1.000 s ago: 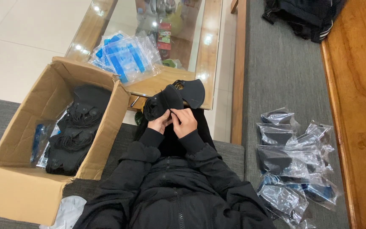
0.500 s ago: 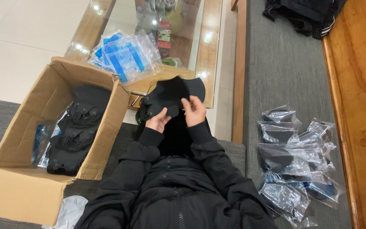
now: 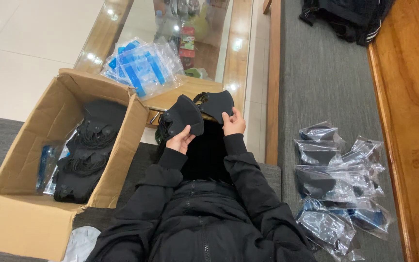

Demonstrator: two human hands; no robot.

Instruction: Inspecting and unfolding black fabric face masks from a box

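Observation:
My left hand (image 3: 179, 141) grips a stack of black face masks (image 3: 181, 119) from below. My right hand (image 3: 233, 124) pinches a single black mask (image 3: 217, 104) just to the right of the stack, a small gap between the two. Both hands are raised over my lap in front of the wooden table edge. Black sleeves cover my arms to the wrists.
An open cardboard box (image 3: 25, 174) with several black masks (image 3: 88, 150) stands at my left. Empty clear and blue bags (image 3: 144, 68) lie on the glass-topped table (image 3: 233, 53). Several bagged masks (image 3: 335, 184) are piled on the grey seat at my right, near a wooden ledge (image 3: 408, 121).
The hands, close together on one bunch of masks a second ago, have risen and parted. The right hand has drawn one mask off to the right of the stack.

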